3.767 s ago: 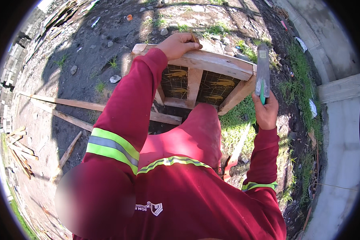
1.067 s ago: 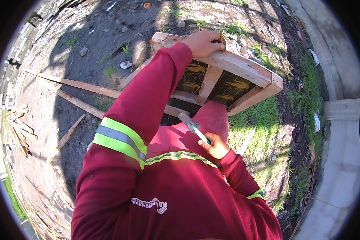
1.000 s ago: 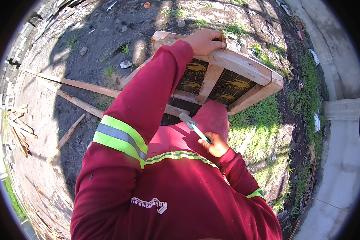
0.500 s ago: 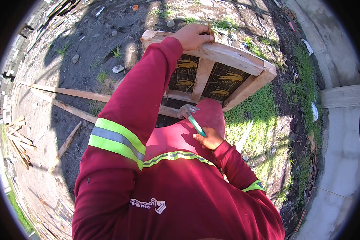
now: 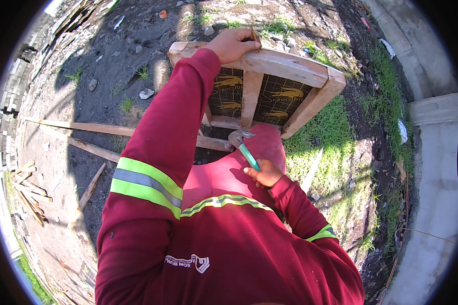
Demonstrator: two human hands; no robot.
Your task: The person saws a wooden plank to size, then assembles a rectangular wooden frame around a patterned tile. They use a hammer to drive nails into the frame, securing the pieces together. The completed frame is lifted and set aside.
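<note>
A panel frame (image 5: 285, 66) of pale timber, backed with dark board printed in gold, stands tilted in front of my knee. Along its top rail lies my left hand (image 5: 232, 46), thumb and fingers closed on a thin brown nail-like piece (image 5: 255, 36) standing up from the wood; its exact kind is too small to tell. Lower down, my right hand (image 5: 265, 174) grips the green handle of a claw hammer (image 5: 248, 155). The metal hammer head is over my thigh, just below the frame's bottom edge and apart from the nail-like piece.
Long timber strips (image 5: 81, 125) lie on the dirt to the left, with a pile of short wood pieces (image 5: 31, 193) farther out. Grass (image 5: 323, 137) grows right of the frame. Beyond it runs a concrete ledge (image 5: 435, 178). Stones and an orange cup-like item (image 5: 163, 14) lie at the far side.
The frame and my left hand sit slightly farther left in view, and the background has shifted a little. The hammer head has turned slightly, showing its claw more clearly. Both grips are unchanged.
</note>
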